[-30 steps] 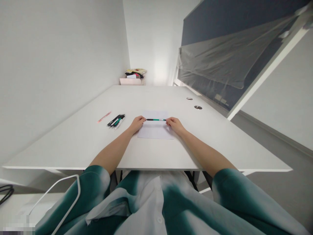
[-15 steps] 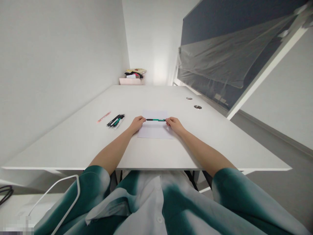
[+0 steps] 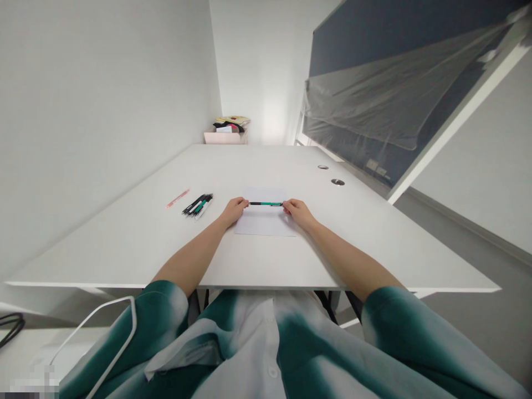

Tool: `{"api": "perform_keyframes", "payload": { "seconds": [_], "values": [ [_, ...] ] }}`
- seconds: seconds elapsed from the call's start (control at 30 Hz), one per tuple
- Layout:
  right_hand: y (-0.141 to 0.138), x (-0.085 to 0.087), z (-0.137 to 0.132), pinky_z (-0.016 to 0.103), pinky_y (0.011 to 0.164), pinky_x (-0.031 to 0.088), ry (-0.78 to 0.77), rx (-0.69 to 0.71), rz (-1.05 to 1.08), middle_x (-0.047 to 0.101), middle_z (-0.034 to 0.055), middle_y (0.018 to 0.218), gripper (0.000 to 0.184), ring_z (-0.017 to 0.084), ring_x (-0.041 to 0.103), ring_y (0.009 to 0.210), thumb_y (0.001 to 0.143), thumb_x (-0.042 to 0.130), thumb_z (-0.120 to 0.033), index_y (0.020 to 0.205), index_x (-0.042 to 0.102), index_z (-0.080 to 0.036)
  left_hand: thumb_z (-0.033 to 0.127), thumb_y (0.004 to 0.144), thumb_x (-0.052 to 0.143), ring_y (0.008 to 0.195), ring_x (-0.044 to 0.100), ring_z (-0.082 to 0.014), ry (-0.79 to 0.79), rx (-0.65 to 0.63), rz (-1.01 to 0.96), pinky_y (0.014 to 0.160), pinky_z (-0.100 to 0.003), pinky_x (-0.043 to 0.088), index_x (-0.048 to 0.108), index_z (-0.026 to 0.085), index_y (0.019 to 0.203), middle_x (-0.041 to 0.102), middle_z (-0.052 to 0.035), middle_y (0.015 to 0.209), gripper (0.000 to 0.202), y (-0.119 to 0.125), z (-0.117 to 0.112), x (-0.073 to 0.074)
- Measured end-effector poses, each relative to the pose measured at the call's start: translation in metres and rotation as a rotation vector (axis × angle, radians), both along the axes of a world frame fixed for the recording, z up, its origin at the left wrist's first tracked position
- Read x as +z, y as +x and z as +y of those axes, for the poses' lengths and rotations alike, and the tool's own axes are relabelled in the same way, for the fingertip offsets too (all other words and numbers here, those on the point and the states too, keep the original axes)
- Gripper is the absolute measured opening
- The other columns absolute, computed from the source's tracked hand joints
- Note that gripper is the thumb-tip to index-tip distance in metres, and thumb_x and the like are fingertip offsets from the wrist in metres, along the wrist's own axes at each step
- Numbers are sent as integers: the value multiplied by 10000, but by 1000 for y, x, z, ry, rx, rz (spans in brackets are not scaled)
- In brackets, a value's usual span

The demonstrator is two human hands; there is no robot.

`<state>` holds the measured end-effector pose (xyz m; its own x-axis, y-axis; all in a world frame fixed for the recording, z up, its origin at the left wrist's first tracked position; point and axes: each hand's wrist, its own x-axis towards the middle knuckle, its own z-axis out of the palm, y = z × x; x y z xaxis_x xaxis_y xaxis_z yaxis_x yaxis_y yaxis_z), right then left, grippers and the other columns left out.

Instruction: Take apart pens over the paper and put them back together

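- Over the far half of the sheet of white paper (image 3: 264,219), I hold a slim black-and-green pen (image 3: 266,204) level and crosswise in front of me, with both hands on it.
- My left hand (image 3: 235,211) pinches one end of the pen between its fingertips.
- My right hand (image 3: 297,214) pinches the other end the same way, so the pen spans the gap between my hands.
- I cannot tell whether the pen touches the paper or sits just above it.
- Both hands rest low over the white table (image 3: 124,244), near the paper's side edges.
- Left of my left hand, a small bundle of black and green pens (image 3: 198,205) lies close by.
- Farther left of that bundle lies a pink pen (image 3: 177,198).
- Ahead and right of my right hand, two round grommets (image 3: 337,182) are set into the tabletop.
- Far beyond my hands, past the table's end, stands a pink box (image 3: 225,138) with assorted items on top.
- Below my hands, my green-and-white sleeves (image 3: 162,310) show at the table's near edge.
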<state>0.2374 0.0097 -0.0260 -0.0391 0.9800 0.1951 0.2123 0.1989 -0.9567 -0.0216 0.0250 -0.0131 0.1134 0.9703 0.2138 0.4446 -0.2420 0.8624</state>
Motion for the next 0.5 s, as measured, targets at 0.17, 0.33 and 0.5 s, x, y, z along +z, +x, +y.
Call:
{"api": "perform_keyframes", "payload": {
  "seconds": [0.17, 0.33, 0.5],
  "values": [
    [-1, -1, 1, 266, 562, 358, 16, 7, 20, 558, 3, 577, 429, 117, 453, 554, 711, 657, -602, 620, 562, -193, 393, 815, 502, 625, 467, -153, 12, 6, 6, 600, -284, 353, 588, 172, 674, 504, 15, 585, 275, 0, 0, -1],
    [-1, 0, -1, 262, 567, 376, 14, 17, 12, 568, 10, 582, 432, 120, 466, 562, 726, 650, -605, 632, 570, -191, 387, 818, 500, 615, 462, -148, 14, -3, 2, 598, -280, 353, 580, 175, 666, 492, 20, 573, 273, 0, -1, 0],
    [-1, 2, -2, 260, 570, 388, 10, 15, -2, 574, 13, 586, 439, 124, 477, 567, 738, 638, -613, 648, 579, -188, 388, 824, 497, 632, 476, -153, 9, -10, -2, 615, -283, 365, 586, 174, 671, 523, 12, 590, 278, -1, -1, 0]
  ]
}}
